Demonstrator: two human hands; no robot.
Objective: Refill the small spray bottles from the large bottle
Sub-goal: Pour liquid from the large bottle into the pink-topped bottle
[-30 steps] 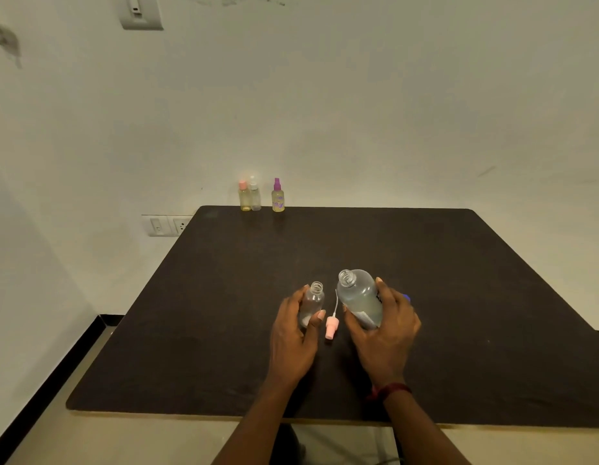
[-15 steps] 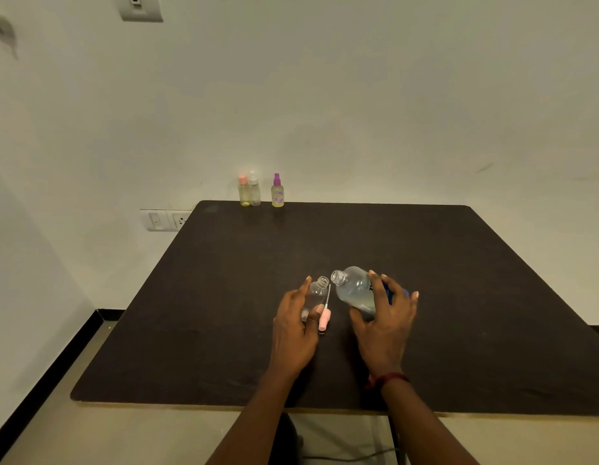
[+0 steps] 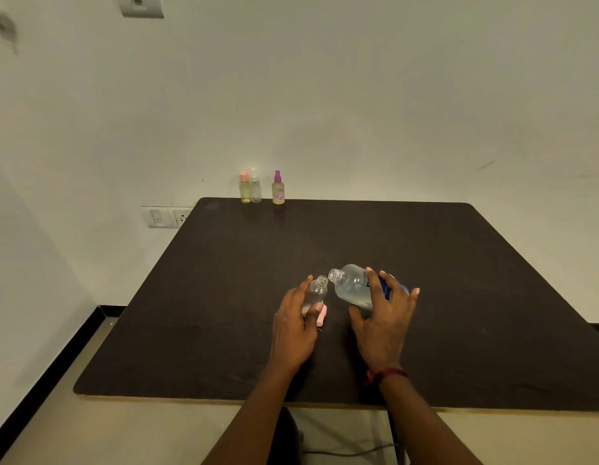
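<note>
Near the middle of the dark table (image 3: 459, 297), the left hand (image 3: 293, 325) grips the small bottle (image 3: 316, 292), fingers and thumb curled round its body; the bottle is uncapped, its threaded neck bare and leaning a little to the right; whether its base touches the table I cannot tell. The right hand (image 3: 383, 322) grips the large bottle (image 3: 352, 285), tipped leftward, its open mouth just beside the small bottle's neck; clear liquid pools along its lower side. A pink cap (image 3: 321, 315) lies on the table, partly hidden by the left thumb. At the far edge, well apart, stand three capped bottles: a pink-topped bottle (image 3: 244, 189) and a clear-topped bottle (image 3: 255, 187) together; a purple-topped bottle (image 3: 278, 189) near their right. A red band (image 3: 388, 375) circles the right wrist.
</note>
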